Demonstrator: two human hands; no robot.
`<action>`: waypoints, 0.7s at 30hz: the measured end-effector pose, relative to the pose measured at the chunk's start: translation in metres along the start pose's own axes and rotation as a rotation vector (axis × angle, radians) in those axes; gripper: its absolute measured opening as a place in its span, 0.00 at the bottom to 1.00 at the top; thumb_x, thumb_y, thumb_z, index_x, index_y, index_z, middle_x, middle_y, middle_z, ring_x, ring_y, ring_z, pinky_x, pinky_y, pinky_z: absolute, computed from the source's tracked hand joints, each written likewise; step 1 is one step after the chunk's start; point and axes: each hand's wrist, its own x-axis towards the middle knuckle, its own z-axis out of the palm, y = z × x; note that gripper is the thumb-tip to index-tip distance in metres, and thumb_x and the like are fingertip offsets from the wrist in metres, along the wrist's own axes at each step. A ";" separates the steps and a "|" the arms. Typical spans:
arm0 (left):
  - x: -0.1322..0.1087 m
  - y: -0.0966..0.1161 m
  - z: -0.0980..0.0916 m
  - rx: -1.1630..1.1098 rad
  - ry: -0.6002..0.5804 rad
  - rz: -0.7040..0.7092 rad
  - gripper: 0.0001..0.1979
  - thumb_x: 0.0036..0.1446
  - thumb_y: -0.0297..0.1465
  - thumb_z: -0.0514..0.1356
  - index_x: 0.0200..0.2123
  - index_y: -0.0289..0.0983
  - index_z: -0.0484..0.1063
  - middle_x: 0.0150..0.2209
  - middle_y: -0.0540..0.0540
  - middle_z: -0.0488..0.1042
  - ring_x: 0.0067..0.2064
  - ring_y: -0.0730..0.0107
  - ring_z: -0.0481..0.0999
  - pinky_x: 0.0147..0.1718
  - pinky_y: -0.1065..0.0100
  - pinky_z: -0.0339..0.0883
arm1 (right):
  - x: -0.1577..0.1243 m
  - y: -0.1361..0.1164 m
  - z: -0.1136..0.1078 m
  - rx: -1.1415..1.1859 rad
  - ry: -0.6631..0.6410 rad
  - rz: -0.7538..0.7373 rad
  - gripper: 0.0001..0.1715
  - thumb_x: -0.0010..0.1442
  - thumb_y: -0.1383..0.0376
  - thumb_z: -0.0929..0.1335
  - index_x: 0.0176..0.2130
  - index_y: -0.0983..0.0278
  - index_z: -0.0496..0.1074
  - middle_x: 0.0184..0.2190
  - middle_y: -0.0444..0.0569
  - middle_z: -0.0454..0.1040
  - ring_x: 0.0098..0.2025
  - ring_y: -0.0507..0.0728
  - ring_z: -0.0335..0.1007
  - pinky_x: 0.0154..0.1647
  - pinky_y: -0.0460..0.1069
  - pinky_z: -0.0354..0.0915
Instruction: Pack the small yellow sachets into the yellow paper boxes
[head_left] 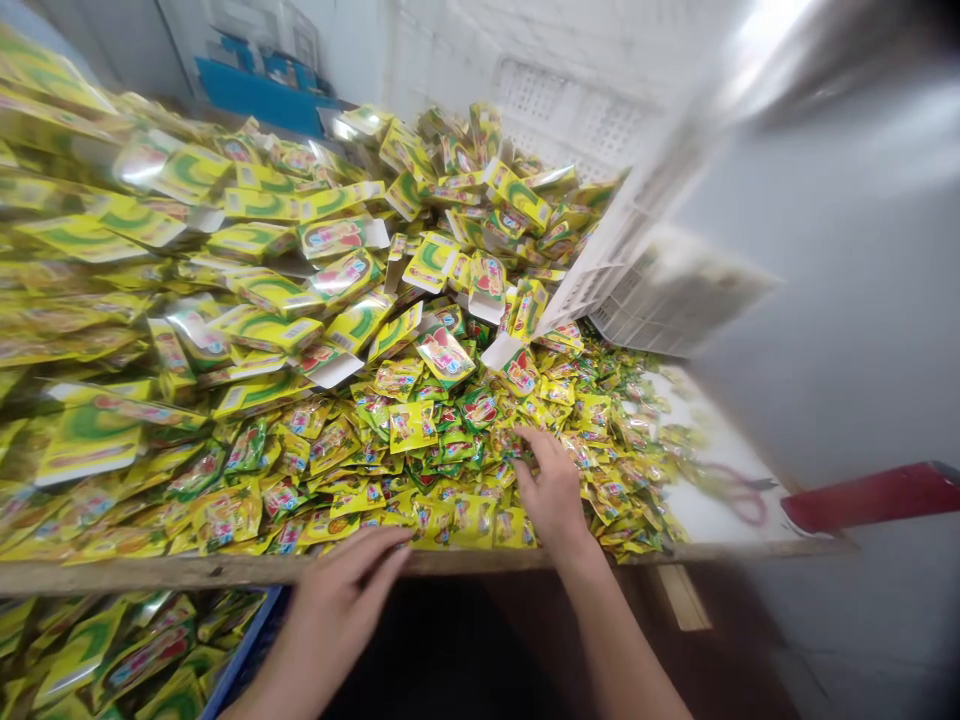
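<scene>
My left hand is at the wooden front edge of the table, fingers stretched to the right and thumb held a little apart below them. Nothing shows in its grasp. Beside its fingertips, several small yellow sachets lie along the edge in a rough row. My right hand reaches over the sachet pile, index finger and thumb parted, with sachets showing in the gap. Whether its fingertips touch one is unclear. Yellow and green printed boxes, some with white flaps open, heap up behind the sachets.
A white perforated plastic crate leans tilted over the pile at the right. Red-handled scissors and a dark red object lie at the table's right end. Below, a blue-rimmed bin contains yellow packs. Blue equipment stands behind.
</scene>
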 end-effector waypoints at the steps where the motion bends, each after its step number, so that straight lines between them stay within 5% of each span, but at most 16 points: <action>1: 0.015 0.007 0.021 0.073 -0.133 0.043 0.10 0.59 0.33 0.60 0.43 0.43 0.78 0.42 0.46 0.78 0.46 0.59 0.76 0.49 0.62 0.66 | 0.000 0.000 0.000 0.015 -0.025 -0.017 0.23 0.58 0.74 0.65 0.52 0.60 0.73 0.47 0.52 0.76 0.50 0.60 0.71 0.54 0.56 0.66; 4: 0.046 0.023 0.068 0.190 -0.200 -0.018 0.13 0.52 0.28 0.61 0.43 0.41 0.76 0.44 0.42 0.74 0.40 0.56 0.77 0.41 0.60 0.66 | -0.002 -0.003 -0.006 0.074 -0.009 -0.043 0.20 0.61 0.73 0.64 0.49 0.58 0.76 0.48 0.51 0.76 0.52 0.60 0.70 0.55 0.56 0.65; 6: 0.054 0.025 0.080 0.184 -0.174 -0.062 0.13 0.46 0.26 0.64 0.38 0.40 0.74 0.41 0.44 0.73 0.35 0.59 0.76 0.36 0.63 0.64 | -0.009 -0.009 -0.011 0.135 0.091 0.036 0.16 0.63 0.70 0.65 0.47 0.59 0.77 0.46 0.52 0.76 0.50 0.60 0.70 0.54 0.56 0.65; 8: 0.055 0.021 0.078 0.138 -0.164 -0.100 0.08 0.45 0.27 0.64 0.33 0.39 0.71 0.33 0.49 0.72 0.31 0.63 0.73 0.32 0.66 0.62 | -0.024 -0.017 -0.012 0.287 0.125 0.211 0.11 0.63 0.65 0.66 0.44 0.62 0.77 0.40 0.51 0.77 0.43 0.59 0.72 0.46 0.53 0.68; 12: 0.051 0.015 0.061 -0.053 -0.149 -0.176 0.05 0.53 0.33 0.60 0.31 0.39 0.67 0.26 0.52 0.71 0.30 0.66 0.73 0.31 0.68 0.65 | -0.056 -0.029 0.007 0.744 -0.168 0.566 0.12 0.58 0.58 0.71 0.37 0.65 0.74 0.28 0.46 0.76 0.27 0.53 0.69 0.24 0.45 0.65; 18: 0.045 0.031 0.047 -0.365 -0.167 -0.303 0.13 0.61 0.40 0.55 0.40 0.37 0.71 0.37 0.47 0.76 0.38 0.65 0.76 0.36 0.68 0.70 | -0.063 -0.039 0.037 0.922 -0.221 0.724 0.19 0.50 0.54 0.75 0.35 0.65 0.73 0.27 0.45 0.75 0.26 0.53 0.68 0.19 0.44 0.63; 21: 0.042 0.035 0.044 -0.458 -0.144 -0.364 0.15 0.54 0.40 0.64 0.40 0.36 0.72 0.35 0.48 0.76 0.37 0.66 0.75 0.37 0.69 0.68 | -0.058 -0.042 0.037 0.940 -0.229 0.720 0.18 0.50 0.55 0.75 0.34 0.65 0.72 0.26 0.44 0.74 0.25 0.52 0.68 0.18 0.43 0.64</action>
